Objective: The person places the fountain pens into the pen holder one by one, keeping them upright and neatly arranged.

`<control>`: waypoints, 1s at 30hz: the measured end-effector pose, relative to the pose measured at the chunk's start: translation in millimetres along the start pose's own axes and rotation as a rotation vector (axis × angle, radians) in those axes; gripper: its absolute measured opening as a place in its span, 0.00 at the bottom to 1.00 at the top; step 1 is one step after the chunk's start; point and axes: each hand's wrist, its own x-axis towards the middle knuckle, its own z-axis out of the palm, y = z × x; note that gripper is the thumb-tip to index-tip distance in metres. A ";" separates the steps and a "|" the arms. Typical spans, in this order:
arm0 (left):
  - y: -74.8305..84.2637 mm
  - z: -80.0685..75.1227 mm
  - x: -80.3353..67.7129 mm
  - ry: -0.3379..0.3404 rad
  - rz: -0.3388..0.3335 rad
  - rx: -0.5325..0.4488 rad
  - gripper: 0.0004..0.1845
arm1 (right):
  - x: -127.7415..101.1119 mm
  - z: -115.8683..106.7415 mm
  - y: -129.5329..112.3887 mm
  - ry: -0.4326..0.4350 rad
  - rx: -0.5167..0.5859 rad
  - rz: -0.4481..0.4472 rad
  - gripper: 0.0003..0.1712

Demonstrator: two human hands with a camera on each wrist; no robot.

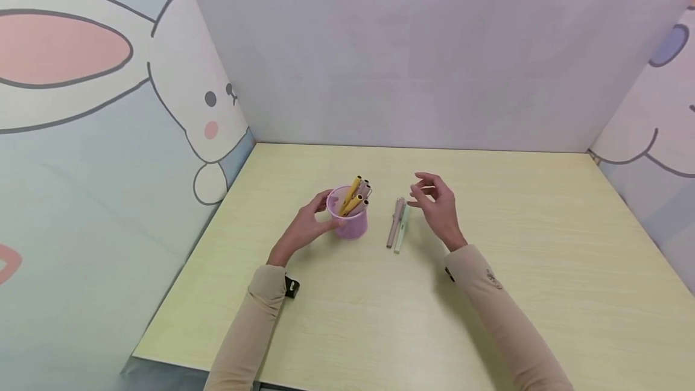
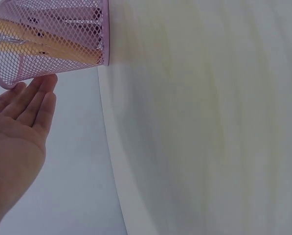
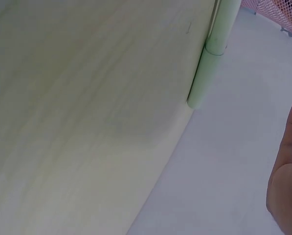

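Note:
A pink mesh cup [image 1: 351, 222] stands on the pale wooden table [image 1: 488, 294] with several yellow and pink pens [image 1: 355, 195] upright in it. My left hand [image 1: 317, 217] rests against the cup's left side. In the left wrist view its fingers [image 2: 35, 100] lie straight beside the mesh cup [image 2: 53, 36]. Right of the cup, a brownish-pink pen [image 1: 395, 222] and a light green pen [image 1: 402, 231] lie side by side. My right hand [image 1: 429, 196] hovers just right of them with loosely bent fingers, holding nothing. The right wrist view shows the green pen [image 3: 212, 54].
Walls with a cartoon rabbit print [image 1: 212, 113] close in the table on the left, back and right. The table's front edge [image 1: 179, 364] runs near my left elbow. A black strap [image 1: 291, 286] sits on my left sleeve.

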 end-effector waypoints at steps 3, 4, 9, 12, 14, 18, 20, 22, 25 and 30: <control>0.7 -0.1 -0.1 -0.001 -0.005 0.003 0.46 | 0.1 -2.6 -1.3 -0.003 -0.004 0.036 0.21; 0.9 -0.1 -0.1 -0.001 -0.007 0.004 0.46 | -0.7 -3.1 -4.7 -0.007 -0.008 0.045 0.21; 1.6 -0.2 -0.2 -0.001 -0.013 0.007 0.46 | -5.1 -4.5 -25.3 -0.016 -0.034 0.098 0.21; 2.5 -0.3 -0.2 -0.001 -0.016 0.003 0.46 | -6.0 -5.6 -31.8 -0.016 -0.072 0.135 0.21; 2.8 -0.5 -0.3 -0.001 -0.021 0.004 0.46 | -5.5 -7.1 -31.1 -0.017 -0.085 0.161 0.21; 2.3 -0.5 0.1 -0.002 -0.027 0.003 0.47 | -2.1 -12.8 -18.9 -0.018 -0.077 0.194 0.22; 2.5 -0.7 0.0 -0.001 -0.026 0.002 0.47 | -0.1 -15.8 -10.3 -0.014 -0.064 0.198 0.23; 2.9 -0.9 -0.1 0.000 -0.023 0.001 0.47 | 1.6 -18.5 -2.5 -0.007 -0.063 0.199 0.23; 3.4 -1.0 0.0 0.001 -0.021 0.000 0.47 | 2.2 -20.1 2.8 -0.001 -0.082 0.203 0.24; 4.1 -1.2 -0.2 0.000 -0.021 0.002 0.47 | 1.7 -22.0 4.7 -0.003 -0.131 0.245 0.25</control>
